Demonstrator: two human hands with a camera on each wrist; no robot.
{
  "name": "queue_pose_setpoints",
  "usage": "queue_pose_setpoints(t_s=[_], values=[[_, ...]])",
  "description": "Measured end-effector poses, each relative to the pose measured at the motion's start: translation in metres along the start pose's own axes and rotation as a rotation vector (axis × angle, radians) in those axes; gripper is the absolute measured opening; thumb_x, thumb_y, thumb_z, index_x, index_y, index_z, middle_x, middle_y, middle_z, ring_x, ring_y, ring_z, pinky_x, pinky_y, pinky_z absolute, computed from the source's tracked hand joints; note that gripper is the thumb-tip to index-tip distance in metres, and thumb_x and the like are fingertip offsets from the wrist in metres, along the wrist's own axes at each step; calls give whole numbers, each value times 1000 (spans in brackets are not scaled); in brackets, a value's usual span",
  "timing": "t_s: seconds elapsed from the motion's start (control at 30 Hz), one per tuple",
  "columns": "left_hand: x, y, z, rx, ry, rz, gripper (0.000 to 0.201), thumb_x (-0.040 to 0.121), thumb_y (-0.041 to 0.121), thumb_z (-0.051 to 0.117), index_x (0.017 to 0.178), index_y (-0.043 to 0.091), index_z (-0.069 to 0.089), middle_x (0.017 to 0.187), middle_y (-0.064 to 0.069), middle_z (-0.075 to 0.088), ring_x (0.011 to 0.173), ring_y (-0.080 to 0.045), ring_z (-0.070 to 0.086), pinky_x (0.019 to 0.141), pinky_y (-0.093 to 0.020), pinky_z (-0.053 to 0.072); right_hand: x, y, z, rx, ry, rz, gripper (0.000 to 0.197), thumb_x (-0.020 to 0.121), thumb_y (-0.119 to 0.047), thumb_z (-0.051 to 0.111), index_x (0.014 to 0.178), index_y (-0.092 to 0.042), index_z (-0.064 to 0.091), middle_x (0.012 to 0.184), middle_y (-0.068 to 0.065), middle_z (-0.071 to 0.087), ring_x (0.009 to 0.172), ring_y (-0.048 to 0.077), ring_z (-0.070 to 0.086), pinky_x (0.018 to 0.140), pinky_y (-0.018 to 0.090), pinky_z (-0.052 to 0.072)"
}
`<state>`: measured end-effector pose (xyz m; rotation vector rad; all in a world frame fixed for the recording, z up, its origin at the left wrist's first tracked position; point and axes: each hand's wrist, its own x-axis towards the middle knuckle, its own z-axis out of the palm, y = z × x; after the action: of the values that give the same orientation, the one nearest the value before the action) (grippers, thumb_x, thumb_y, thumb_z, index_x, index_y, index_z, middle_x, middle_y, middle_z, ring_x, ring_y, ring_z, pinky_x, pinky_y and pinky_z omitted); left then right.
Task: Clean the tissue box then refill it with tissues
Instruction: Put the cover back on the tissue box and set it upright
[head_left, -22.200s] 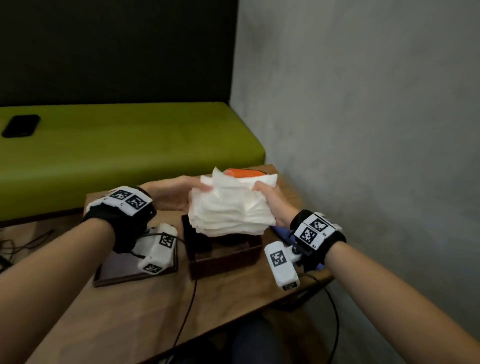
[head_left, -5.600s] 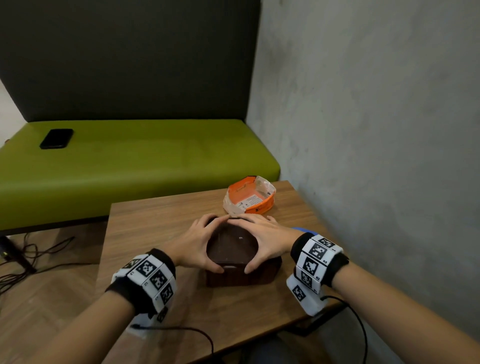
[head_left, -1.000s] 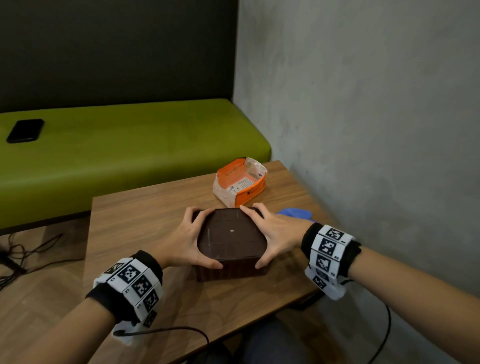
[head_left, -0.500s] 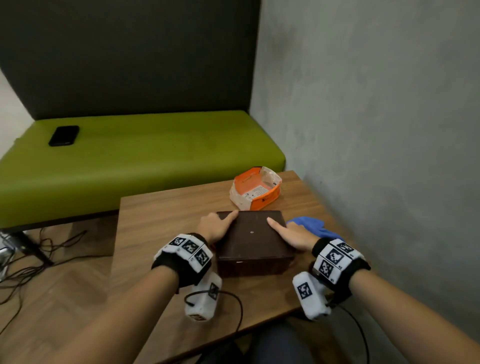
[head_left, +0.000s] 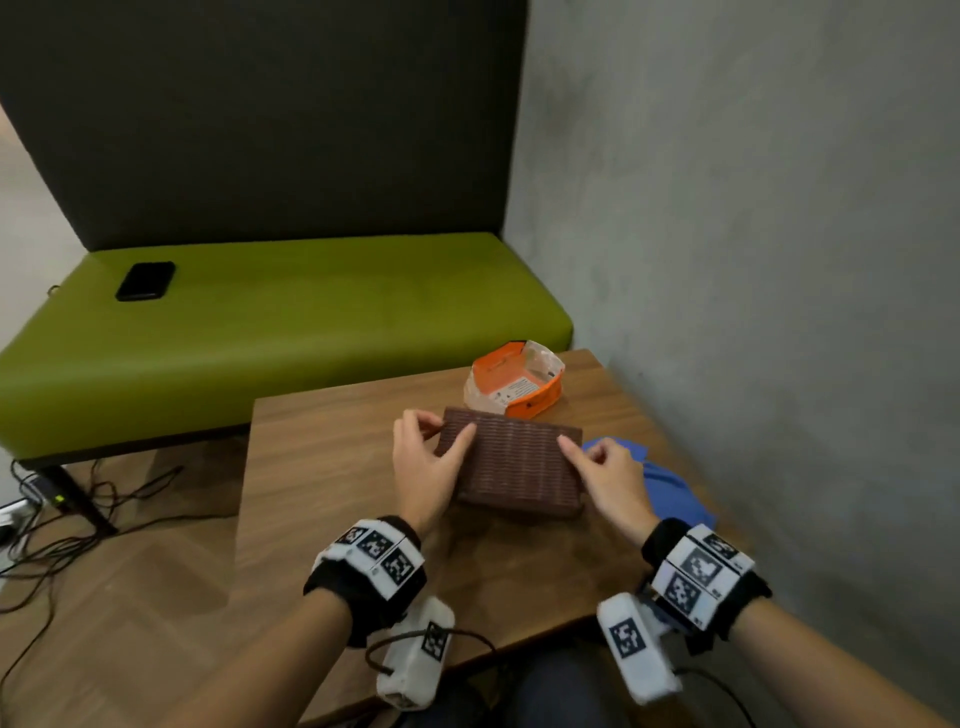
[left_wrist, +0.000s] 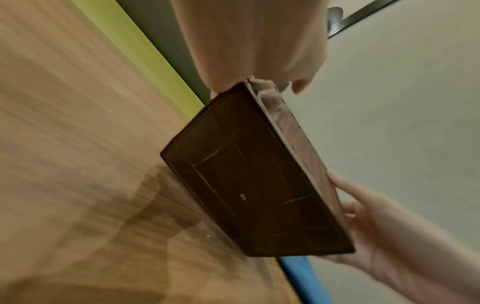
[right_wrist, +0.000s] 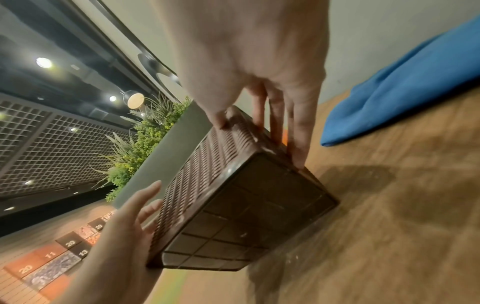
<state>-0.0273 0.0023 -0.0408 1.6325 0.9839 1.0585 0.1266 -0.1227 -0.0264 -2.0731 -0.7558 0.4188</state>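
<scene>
The brown tissue box (head_left: 519, 467) stands tilted on the wooden table (head_left: 322, 467), woven side up and flat gridded base (left_wrist: 246, 185) turned toward me. My left hand (head_left: 434, 431) grips its left end, thumb on the woven face and fingers round the far corner. My right hand (head_left: 582, 452) pinches the right end (right_wrist: 233, 195), thumb on the woven face and fingers (right_wrist: 298, 144) down the side. No tissues show; the box's opening is hidden.
An opened orange tissue packet (head_left: 514, 384) lies just behind the box. A blue cloth (head_left: 670, 483) lies right of it by the grey wall (head_left: 753, 260). Beyond the table is a green bench (head_left: 260, 322) with a black phone (head_left: 145, 280). Cables (head_left: 78, 519) trail on the floor at left.
The box lay with its flat base up half a second ago; both hands have tipped it so the woven side faces up. My hands moved from resting on top to gripping its ends.
</scene>
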Motion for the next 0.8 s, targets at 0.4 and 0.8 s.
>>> queue_pose_setpoints(t_s=[0.4, 0.8], values=[[-8, -14, -19, -86, -322, -235, 74, 86, 23, 63, 147, 12, 23, 149, -6, 37, 128, -10, 38, 108, -27, 31, -26, 35, 2, -147, -238, -387, 50, 82, -28, 66, 128, -17, 52, 117, 5, 48, 112, 12, 49, 100, 17, 37], [2, -11, -13, 528, -401, 338, 26, 84, 24, 65, 108, 15, 68, 129, -3, 52, 124, -17, 44, 101, -20, 33, 8, -17, 27, -557, -207, -572, 25, 85, -29, 63, 108, -17, 66, 109, 1, 58, 106, 19, 52, 89, 36, 45]])
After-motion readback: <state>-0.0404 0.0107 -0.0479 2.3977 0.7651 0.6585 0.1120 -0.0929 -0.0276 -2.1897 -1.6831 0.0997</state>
